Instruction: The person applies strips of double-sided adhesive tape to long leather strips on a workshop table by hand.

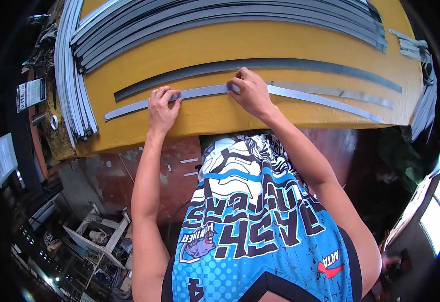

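A long light grey strip [325, 103] lies across the near part of the yellow table. My left hand [164, 106] pinches it left of its middle, thumb and fingertips on its edges. Further right, my right hand [249, 91] grips the same strip with curled fingers. Just beyond both hands runs a dark grey strip [280, 63], untouched. A duller, thin strip [350, 94] lies partly behind the light one on the right.
The yellow table [179, 45] carries a wide row of dark strips [230, 19] at the back and a bundle of pale strips [69, 75] along the left. Knotted strips [423, 80] hang at the right corner. A wooden stool [99, 231] stands below left.
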{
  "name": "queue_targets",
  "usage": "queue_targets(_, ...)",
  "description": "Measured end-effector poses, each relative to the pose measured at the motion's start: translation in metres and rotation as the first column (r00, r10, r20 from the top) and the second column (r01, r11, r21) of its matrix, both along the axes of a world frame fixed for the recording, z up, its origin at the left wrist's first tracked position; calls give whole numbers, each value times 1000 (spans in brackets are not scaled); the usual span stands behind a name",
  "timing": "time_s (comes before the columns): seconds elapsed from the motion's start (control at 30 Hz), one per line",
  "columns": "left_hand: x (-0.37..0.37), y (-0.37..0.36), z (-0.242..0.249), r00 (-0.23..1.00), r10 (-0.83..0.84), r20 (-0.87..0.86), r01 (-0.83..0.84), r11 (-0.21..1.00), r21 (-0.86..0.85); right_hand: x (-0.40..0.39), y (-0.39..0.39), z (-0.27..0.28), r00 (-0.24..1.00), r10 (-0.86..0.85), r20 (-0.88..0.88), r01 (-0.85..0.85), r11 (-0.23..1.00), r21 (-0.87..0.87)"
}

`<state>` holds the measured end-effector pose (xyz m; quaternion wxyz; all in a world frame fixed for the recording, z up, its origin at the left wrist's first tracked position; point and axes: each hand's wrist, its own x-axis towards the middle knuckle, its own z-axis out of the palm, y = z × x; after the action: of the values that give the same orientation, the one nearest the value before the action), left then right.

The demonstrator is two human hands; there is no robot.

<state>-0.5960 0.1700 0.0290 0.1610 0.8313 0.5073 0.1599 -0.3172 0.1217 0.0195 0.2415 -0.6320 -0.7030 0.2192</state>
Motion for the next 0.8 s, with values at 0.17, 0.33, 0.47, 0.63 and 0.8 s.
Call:
queue_targets(0.17,6,-5,3,999,15,-36,-13,999,50,-2,2,2,1000,-15,11,15,1000,-27)
queue_targets(0.33,22,-14,-11,994,-86,71,81,994,71,-4,2,4,1000,-19,22,20,999,-32)
queue_targets(0.47,57,-20,-18,969,-133,206,123,991,59,-4,4,10,998,-6,57,12,994,-109)
queue_targets(0.63,103,-22,-21,948,-146,282,131,989,71,-6,3,4,998,-30,56,32,999,-40)
queue_targets(0.8,101,-23,-31,942,-139,305,121,989,80,-2,2,3,999,13,32,-12,1000,-19)
